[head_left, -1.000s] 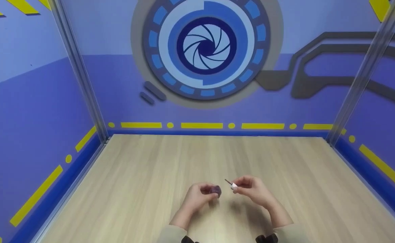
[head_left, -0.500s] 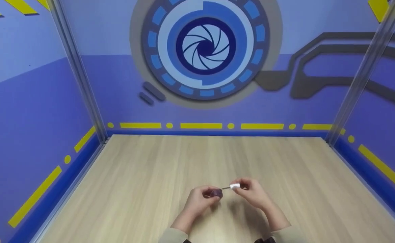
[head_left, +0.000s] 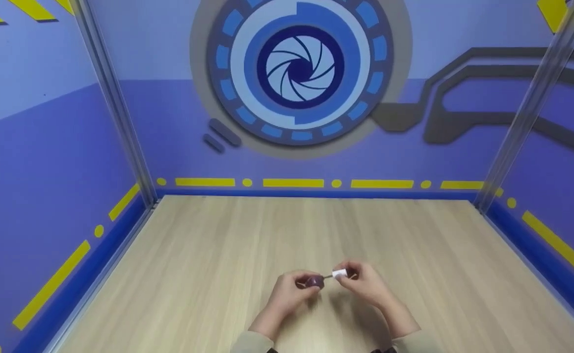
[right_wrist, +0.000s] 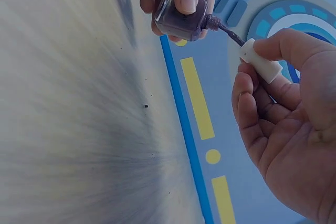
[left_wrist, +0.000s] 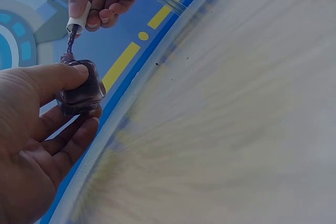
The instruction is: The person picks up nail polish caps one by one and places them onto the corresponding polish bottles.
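Observation:
My left hand point(head_left: 289, 291) grips a small dark purple nail polish bottle point(left_wrist: 81, 95) between thumb and fingers, its neck pointing toward the right hand. A white cap point(right_wrist: 261, 62) is pinched between the thumb and fingers of my right hand point(head_left: 368, 284). From the cap runs a thin, polish-coated brush point(right_wrist: 232, 35), whose tip end is at or inside the bottle's neck point(right_wrist: 212, 23). Bottle and cap stay apart, with part of the brush stem showing between them. Both hands are held above the table.
The light wood tabletop point(head_left: 247, 235) spreads around and beyond the hands. Blue panels with yellow dashes point(head_left: 293, 182) close it in at the back and sides. Metal posts point(head_left: 115, 103) stand at the back corners.
The right hand has turned the cap level and brought the brush leftward to the bottle's neck. The left hand has dipped slightly, still holding the bottle.

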Action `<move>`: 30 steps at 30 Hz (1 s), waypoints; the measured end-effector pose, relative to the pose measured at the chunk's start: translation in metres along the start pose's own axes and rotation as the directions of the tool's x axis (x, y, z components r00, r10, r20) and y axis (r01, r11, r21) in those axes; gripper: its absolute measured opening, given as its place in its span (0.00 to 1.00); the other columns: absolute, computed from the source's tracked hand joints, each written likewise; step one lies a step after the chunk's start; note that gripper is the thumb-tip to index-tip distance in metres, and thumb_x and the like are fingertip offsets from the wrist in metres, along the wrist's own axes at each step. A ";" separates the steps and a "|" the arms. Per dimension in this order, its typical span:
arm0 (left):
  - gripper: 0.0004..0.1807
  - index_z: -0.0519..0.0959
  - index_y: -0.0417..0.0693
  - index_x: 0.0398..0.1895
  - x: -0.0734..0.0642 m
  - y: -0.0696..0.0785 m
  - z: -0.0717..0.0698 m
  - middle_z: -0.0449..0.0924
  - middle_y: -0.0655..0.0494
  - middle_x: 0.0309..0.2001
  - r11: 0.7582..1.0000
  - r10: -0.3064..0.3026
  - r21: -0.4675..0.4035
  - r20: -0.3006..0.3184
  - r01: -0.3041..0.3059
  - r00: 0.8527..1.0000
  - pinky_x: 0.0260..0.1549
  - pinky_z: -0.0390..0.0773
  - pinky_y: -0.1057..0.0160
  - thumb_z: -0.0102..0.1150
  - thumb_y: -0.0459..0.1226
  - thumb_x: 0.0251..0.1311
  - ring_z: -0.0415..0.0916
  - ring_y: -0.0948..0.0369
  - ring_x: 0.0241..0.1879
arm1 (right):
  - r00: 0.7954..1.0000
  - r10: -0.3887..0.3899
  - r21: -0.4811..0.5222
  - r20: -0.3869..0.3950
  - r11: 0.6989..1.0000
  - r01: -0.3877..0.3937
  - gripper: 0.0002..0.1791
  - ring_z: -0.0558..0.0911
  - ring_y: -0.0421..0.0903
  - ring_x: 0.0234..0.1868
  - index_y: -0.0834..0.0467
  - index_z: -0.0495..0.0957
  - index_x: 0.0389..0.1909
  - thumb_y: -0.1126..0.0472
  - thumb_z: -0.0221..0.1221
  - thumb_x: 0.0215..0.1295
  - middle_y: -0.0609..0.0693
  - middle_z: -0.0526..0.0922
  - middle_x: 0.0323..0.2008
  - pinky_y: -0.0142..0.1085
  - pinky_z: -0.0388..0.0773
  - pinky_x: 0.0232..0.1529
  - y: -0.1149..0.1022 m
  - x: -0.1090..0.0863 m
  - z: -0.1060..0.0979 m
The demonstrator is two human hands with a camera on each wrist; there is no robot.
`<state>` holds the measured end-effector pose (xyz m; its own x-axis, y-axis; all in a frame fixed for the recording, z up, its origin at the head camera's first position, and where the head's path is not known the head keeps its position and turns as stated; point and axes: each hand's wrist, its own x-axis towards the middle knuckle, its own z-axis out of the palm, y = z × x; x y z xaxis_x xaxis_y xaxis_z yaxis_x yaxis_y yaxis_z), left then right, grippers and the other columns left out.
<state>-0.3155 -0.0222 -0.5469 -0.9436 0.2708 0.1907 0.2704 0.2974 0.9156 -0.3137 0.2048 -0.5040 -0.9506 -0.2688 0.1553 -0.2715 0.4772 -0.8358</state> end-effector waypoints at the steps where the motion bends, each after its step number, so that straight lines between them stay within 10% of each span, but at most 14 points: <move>1: 0.14 0.88 0.51 0.48 0.000 0.000 0.000 0.89 0.56 0.44 1.000 0.001 0.002 0.000 -0.001 1.000 0.45 0.82 0.68 0.72 0.34 0.58 0.82 0.65 0.42 | 1.000 -0.006 -0.001 0.002 1.000 0.006 0.06 0.78 0.41 0.34 0.59 0.83 0.40 0.60 0.66 0.66 0.51 0.83 0.35 0.27 0.74 0.33 0.000 0.000 0.000; 30: 0.12 0.89 0.49 0.45 -0.001 -0.001 0.004 0.90 0.54 0.42 0.995 0.082 0.053 0.032 -0.084 0.996 0.45 0.84 0.67 0.74 0.36 0.57 0.82 0.68 0.40 | 0.993 -0.101 -0.041 0.063 0.994 0.104 0.05 0.81 0.37 0.38 0.58 0.86 0.41 0.65 0.66 0.65 0.51 0.88 0.39 0.31 0.80 0.43 0.005 0.002 0.019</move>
<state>-0.3141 -0.0195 -0.5493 -0.9117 0.3231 0.2538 0.3580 0.3217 0.8766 -0.3136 0.1911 -0.5176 -0.9068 -0.3682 0.2054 -0.3746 0.4802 -0.7931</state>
